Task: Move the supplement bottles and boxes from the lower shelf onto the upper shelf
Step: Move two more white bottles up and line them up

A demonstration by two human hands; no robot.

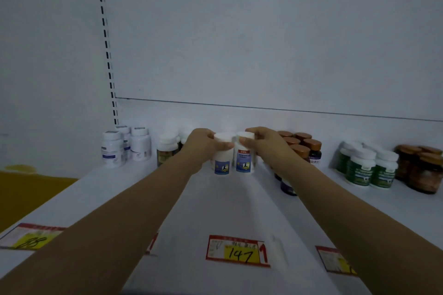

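Two white supplement bottles with blue labels stand side by side at the middle of the white shelf [215, 211]. My left hand [200, 145] grips the left bottle [223, 159] around its cap and upper body. My right hand [266, 143] grips the right bottle [244, 159] the same way. Both bottles are upright and their bases sit at or just above the shelf surface; I cannot tell which.
White bottles [124, 146] stand at the back left, a dark-labelled one [166, 152] beside my left wrist. Brown-capped dark bottles [304, 148] crowd behind my right hand; green-labelled bottles [369, 167] and amber jars [422, 170] stand further right. Price tags [237, 250] line the front edge.
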